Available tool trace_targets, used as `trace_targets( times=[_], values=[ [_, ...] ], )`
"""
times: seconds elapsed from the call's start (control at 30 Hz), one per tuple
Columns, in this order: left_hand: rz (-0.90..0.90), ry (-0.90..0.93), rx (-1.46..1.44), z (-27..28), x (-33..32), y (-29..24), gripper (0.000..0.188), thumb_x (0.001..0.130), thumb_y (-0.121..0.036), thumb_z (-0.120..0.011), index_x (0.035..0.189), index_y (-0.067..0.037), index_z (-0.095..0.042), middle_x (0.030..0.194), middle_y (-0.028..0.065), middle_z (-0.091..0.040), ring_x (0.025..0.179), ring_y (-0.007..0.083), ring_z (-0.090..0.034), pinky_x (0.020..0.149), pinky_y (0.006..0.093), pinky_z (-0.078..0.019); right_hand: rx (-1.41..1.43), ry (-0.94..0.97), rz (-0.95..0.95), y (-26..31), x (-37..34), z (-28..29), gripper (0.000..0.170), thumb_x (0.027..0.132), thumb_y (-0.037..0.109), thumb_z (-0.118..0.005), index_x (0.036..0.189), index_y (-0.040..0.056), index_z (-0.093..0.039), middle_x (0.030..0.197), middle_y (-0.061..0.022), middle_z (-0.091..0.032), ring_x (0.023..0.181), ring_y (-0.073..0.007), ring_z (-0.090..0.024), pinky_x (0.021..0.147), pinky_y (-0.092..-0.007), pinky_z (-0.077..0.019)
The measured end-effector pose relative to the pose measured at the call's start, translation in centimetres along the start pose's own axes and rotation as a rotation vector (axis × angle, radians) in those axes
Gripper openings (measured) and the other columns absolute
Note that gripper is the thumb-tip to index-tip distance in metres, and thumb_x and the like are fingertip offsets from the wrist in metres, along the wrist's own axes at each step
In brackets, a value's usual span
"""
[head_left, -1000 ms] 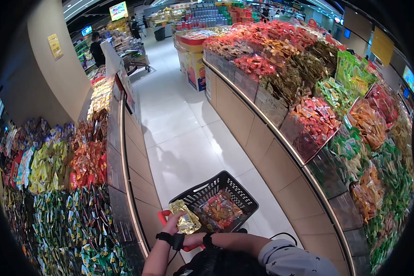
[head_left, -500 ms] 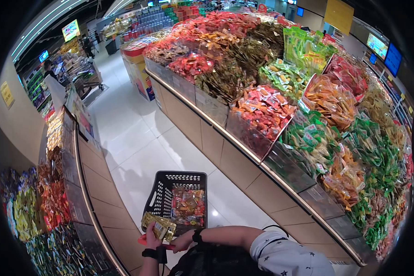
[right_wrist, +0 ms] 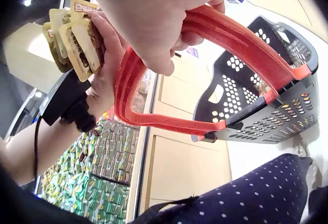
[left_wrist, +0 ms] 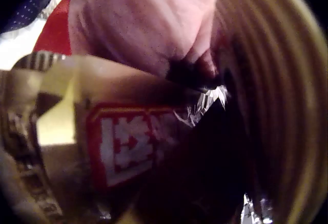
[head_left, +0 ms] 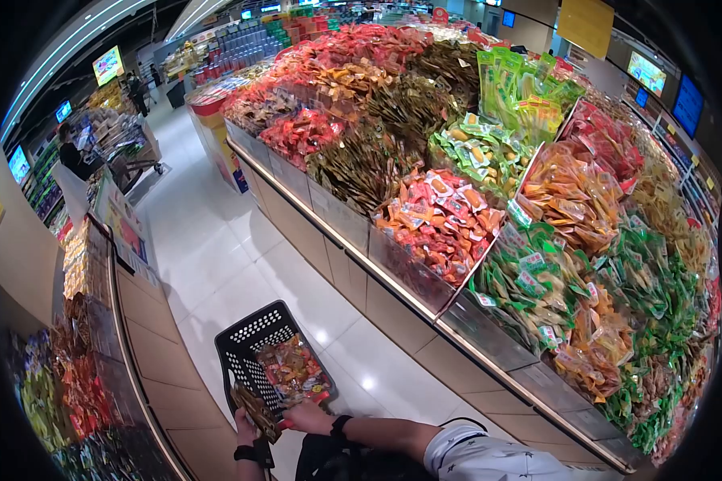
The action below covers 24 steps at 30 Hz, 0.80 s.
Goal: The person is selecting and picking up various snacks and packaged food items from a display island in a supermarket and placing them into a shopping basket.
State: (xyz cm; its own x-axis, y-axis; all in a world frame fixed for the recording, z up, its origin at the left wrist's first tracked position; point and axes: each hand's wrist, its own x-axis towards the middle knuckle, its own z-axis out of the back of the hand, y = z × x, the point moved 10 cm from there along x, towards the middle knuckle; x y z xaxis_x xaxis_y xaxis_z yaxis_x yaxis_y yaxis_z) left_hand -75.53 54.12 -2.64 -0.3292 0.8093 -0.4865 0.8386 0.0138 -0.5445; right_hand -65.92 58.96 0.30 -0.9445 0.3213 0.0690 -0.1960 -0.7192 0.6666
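My right hand (right_wrist: 154, 14) grips the red handle (right_wrist: 230, 42) of a black shopping basket (head_left: 231, 345). Several gold packets (right_wrist: 77, 39) are held in a bunch by my left hand (head_left: 247, 431), close beside the handle. Seen from the head, the packets stand nearly edge-on over the basket's near left corner. In the left wrist view, a gold packet (left_wrist: 61, 106) with a red-framed label lies right under the palm. Mixed clear and red snack packets (head_left: 290, 367) fill part of the basket.
A long display bin (head_left: 413, 272) runs along the right, heaped with red, orange, brown and green snack packs. Another packed bin (head_left: 84, 377) borders the left. Between them runs a white tiled aisle (head_left: 217, 248); farther off, a person (head_left: 74, 152) is near a loaded cart.
The head view has turned right, so the basket and hands sit farther left in it. The gold packets have tipped from showing their flat faces to nearly edge-on.
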Motion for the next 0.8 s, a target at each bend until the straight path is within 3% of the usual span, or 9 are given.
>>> trace_targets(
  times=[0.17,0.37,0.43,0.53,0.63,0.8],
  values=[
    [0.088,0.087,0.009,1.3,5.3,-1.3,0.049,0.069,-0.038,-0.058,0.106,-0.007,-0.053,0.094,0.0094,-0.059,0.075,0.0277,-0.061,0.064,0.0431,-0.0527,-0.01,-0.079,-0.018,-1.9,3.8,3.4,0.017,0.067,0.021,-0.061,0.077,0.0093,-0.053,0.065,-0.0087,-0.058,0.068,-0.0275,-0.06,0.06,-0.0432,-0.041],
    [0.112,0.093,-0.065,-0.5,10.1,-5.4,0.048,0.07,-0.036,-0.06,0.106,-0.004,-0.052,0.095,0.0114,-0.06,0.078,0.0297,-0.061,0.064,0.0454,-0.0531,-0.01,-0.101,-0.013,-4.3,10.0,5.0,0.02,0.068,0.019,-0.06,0.084,0.0092,-0.055,0.067,-0.0091,-0.059,0.069,-0.027,-0.06,0.059,-0.0412,-0.0419],
    [0.221,0.361,-0.137,-2.5,12.0,-6.3,0.048,0.069,-0.03,-0.06,0.108,-0.005,-0.053,0.1,0.0131,-0.059,0.082,0.0315,-0.06,0.069,0.0473,-0.052,0.0,-0.119,-0.015,-5.7,12.5,4.2,0.022,0.069,0.019,-0.059,0.088,0.0088,-0.055,0.065,-0.0083,-0.057,0.066,-0.0282,-0.059,0.059,-0.0413,-0.042],
    [0.239,0.337,-0.178,-2.7,14.7,-8.6,0.048,0.067,-0.026,-0.061,0.108,-0.003,-0.053,0.1,0.0132,-0.059,0.085,0.0314,-0.059,0.072,0.0459,-0.0512,-0.004,-0.3,0.108,-5.8,15.4,5.8,0.019,0.069,0.021,-0.059,0.082,0.0077,-0.055,0.062,-0.0077,-0.052,0.061,-0.0297,-0.055,0.057,-0.0413,-0.0412],
    [0.158,0.208,0.033,-2.0,18.4,-11.4,0.051,0.066,-0.027,-0.063,0.109,-0.003,-0.051,0.099,0.013,-0.059,0.084,0.0291,-0.059,0.072,0.0438,-0.0515,-0.017,-0.298,0.019,-6.9,18.3,7.3,0.016,0.069,0.023,-0.06,0.075,0.0087,-0.054,0.061,-0.0074,-0.053,0.061,-0.0288,-0.055,0.056,-0.0398,-0.0412],
    [0.132,0.234,0.222,-3.5,23.4,-15.7,0.051,0.07,-0.034,-0.06,0.108,-0.002,-0.05,0.096,0.012,-0.058,0.084,0.0269,-0.058,0.072,0.0399,-0.0505,-0.029,-0.294,-0.101,-9.1,23.3,9.3,0.017,0.067,0.025,-0.063,0.07,0.0113,-0.054,0.059,-0.0072,-0.054,0.059,-0.0255,-0.057,0.053,-0.0395,-0.0406]
  ],
)
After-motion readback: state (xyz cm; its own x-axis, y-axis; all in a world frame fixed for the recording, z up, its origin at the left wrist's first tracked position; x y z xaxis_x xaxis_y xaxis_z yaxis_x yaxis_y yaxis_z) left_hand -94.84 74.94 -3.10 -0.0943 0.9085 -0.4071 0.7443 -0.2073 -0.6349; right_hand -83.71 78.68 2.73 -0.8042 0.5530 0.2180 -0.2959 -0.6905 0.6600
